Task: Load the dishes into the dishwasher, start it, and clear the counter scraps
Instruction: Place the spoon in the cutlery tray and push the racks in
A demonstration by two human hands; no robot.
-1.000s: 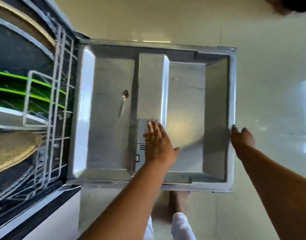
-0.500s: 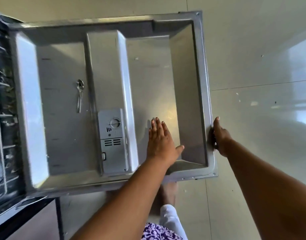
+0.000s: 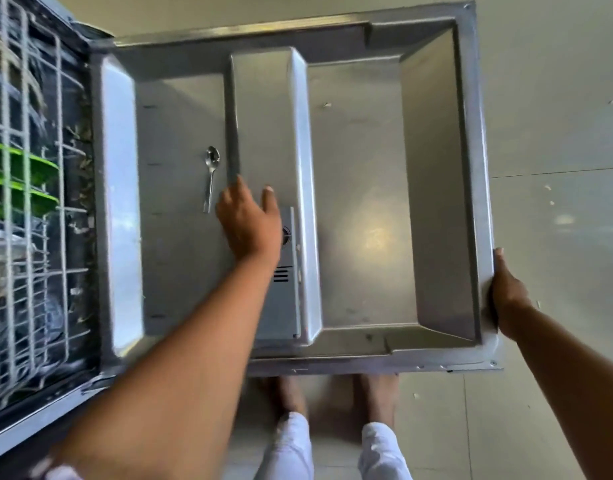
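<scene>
1. Feet (image 3: pixel 291 393) and white trouser legs (image 3: pixel 291 445) stood at 6 o'clock on the tile floor (image 3: pixel 557 98), just under the near edge of the open dishwasher door (image 3: pixel 360 161).
2. Right hand (image 3: pixel 507 292), at 4 o'clock, gripped the door's outer rim, fingers wrapped round the edge.
3. Left hand (image 3: pixel 249 223), near centre, hovered above the grey dispenser (image 3: pixel 284 306). Its fingers were straight and spread, holding nothing. The tips were just beside the spoon's handle; contact could not be told.
4. Spoon (image 3: pixel 211 174) lay flat on the door's inner panel at 10 o'clock, bowl toward 12, close beside the raised ridge (image 3: pixel 267 116).
5. Handling, as a judgement: light, stiff, slick metal lying flat on smooth steel, so little to pinch. Best taken at the handle's end, or slid and tipped up first.
6. In the way: the ridge on the spoon's 3 o'clock side crowded the fingers.
7. Wire rack (image 3: pixel 28 254) sat at 9 o'clock inside the machine, with green plates (image 3: pixel 21 181) standing in it.
</scene>
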